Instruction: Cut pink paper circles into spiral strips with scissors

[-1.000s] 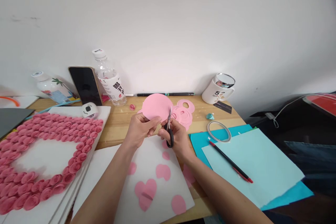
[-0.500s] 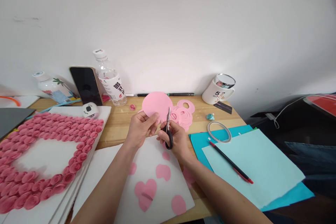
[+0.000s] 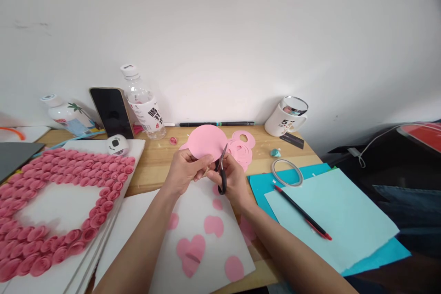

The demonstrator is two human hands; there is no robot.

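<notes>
Between finger and thumb, my left hand (image 3: 184, 170) pinches the near edge of a round pink paper disc (image 3: 206, 140), held up off the table. My right hand (image 3: 234, 177) has its fingers in the black handles of a pair of scissors (image 3: 222, 177). The scissor blades point upward and lie at the disc's right edge; whether they bite into the paper is hard to make out. Behind the hands lies a pile of pink paper rings (image 3: 244, 140). Below them, pink paper cut-outs (image 3: 214, 226) rest on a white board (image 3: 220, 266).
A board of rolled pink paper flowers (image 3: 72, 236) lies left. Along the wall stand a phone (image 3: 112, 112), a water bottle (image 3: 146, 110) and a mug (image 3: 284, 117). At right, a pen (image 3: 303, 213) lies on pale blue sheets (image 3: 361, 220), beside a tape roll (image 3: 272, 166).
The disc has dipped slightly and tilted flatter. My right hand has turned the scissors a little, and their blades have shifted against the disc's right edge. The view has moved slightly.
</notes>
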